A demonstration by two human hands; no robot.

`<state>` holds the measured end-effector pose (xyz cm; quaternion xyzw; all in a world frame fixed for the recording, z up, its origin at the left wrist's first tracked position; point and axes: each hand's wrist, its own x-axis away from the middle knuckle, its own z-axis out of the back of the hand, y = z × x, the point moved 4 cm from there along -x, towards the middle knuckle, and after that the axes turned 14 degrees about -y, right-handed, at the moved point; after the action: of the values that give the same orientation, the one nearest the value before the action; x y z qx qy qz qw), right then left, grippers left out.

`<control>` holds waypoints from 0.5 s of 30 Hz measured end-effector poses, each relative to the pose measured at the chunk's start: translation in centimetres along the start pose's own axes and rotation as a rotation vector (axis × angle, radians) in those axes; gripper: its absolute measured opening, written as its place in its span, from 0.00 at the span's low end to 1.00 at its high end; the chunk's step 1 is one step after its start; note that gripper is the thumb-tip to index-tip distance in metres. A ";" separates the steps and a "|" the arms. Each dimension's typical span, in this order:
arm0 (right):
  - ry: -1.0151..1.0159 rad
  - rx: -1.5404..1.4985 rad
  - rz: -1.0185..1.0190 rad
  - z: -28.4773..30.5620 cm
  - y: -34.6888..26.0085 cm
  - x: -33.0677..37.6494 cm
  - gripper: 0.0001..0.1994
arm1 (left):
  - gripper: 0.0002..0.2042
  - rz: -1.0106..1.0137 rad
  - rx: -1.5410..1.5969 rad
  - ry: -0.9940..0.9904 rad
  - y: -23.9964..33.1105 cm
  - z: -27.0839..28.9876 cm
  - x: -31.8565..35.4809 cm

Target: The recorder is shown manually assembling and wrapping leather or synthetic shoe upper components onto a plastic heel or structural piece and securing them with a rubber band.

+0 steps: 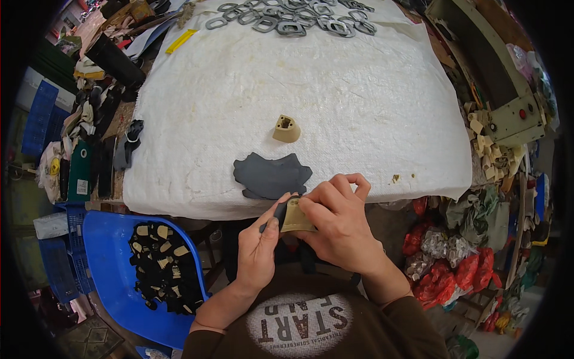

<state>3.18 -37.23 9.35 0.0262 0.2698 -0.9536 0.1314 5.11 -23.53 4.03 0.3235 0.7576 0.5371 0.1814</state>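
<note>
Both my hands hold one beige heel block (297, 219) partly wrapped in a dark grey cover piece, just in front of the table's near edge. My left hand (258, 251) pinches the dark cover against the block's left side with the thumb. My right hand (338, 224) grips the block from the right, fingers curled over its top. A small pile of dark grey cover pieces (271, 175) lies on the white padded table top (371, 107) just beyond my hands. A second bare beige heel block (286, 128) stands farther back.
Several grey ring-shaped pieces (293, 15) lie along the table's far edge. A blue bin (110, 269) at lower left holds several wrapped black and beige blocks. Clutter and dark scraps line the left side, red net bags (454, 263) and a machine (508, 113) the right.
</note>
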 end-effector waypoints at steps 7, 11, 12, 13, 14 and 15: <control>-0.024 0.145 0.015 -0.9 0.1 0.2 0.09 | 0.20 0.028 -0.212 0.001 -0.4 -0.6 -0.3; -0.022 0.180 0.018 -1.1 0.1 0.2 0.14 | 0.21 0.082 -0.608 0.003 0.4 -1.6 -0.4; -0.019 0.179 0.014 -1.2 0.4 0.2 0.14 | 0.22 0.055 -0.730 0.006 0.7 -1.9 -0.3; -0.005 0.127 0.034 -1.3 0.8 0.2 0.15 | 0.22 0.056 -0.732 0.003 0.6 -1.9 -0.3; 0.008 0.075 0.053 -1.3 1.2 0.3 0.17 | 0.23 -0.045 -0.792 -0.003 0.7 -1.8 -0.1; 0.009 0.073 0.054 -1.4 1.6 0.2 0.17 | 0.25 -0.145 -0.852 -0.007 0.8 -1.8 0.0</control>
<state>3.35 -37.84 7.34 0.0427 0.2347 -0.9587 0.1547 4.26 -24.59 5.41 0.1672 0.4884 0.7867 0.3385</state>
